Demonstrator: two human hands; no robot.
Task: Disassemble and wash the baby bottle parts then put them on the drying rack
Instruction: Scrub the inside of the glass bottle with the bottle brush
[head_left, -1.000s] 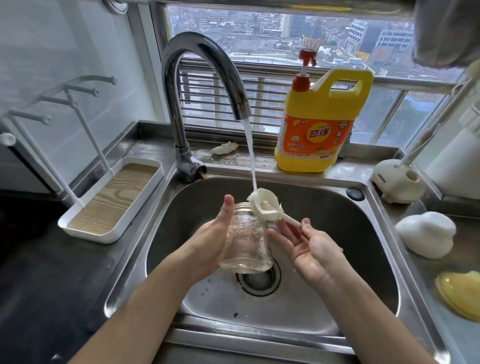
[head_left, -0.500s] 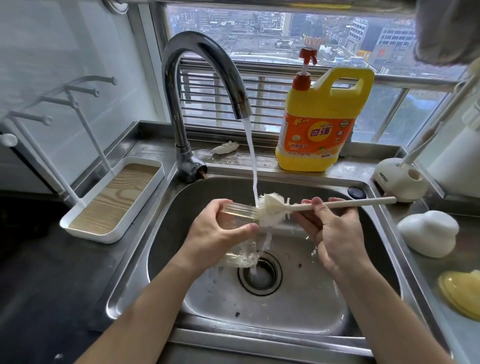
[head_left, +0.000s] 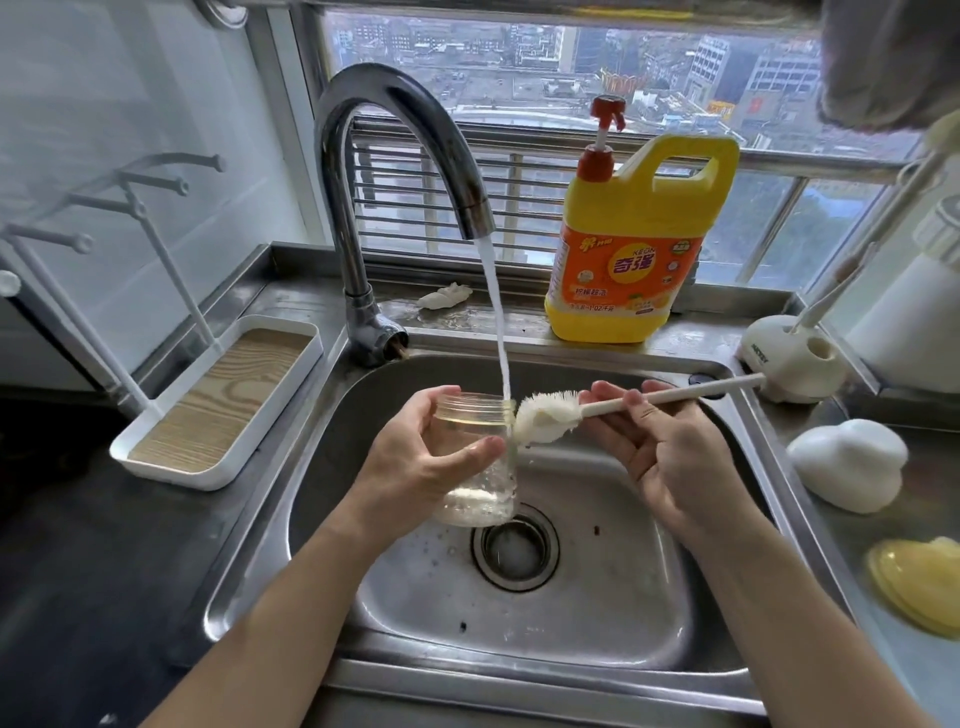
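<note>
1. Steel sink: I count one bottle, held over its centre, long axis 12–6 o'clock, mouth toward 12.
2. Left hand: fingers and thumb curled round the bottle.
3. Right hand: fingertips pinch one brush, head pointing 9 o'clock, just beside the bottle's rim.

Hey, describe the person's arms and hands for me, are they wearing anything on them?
The left arm and right arm are bare as far as the frame shows; no sleeves are in view. The left hand and right hand wear no gloves, and no ring, watch or bracelet shows. Nails on the right fingers look short and unpainted.
</note>
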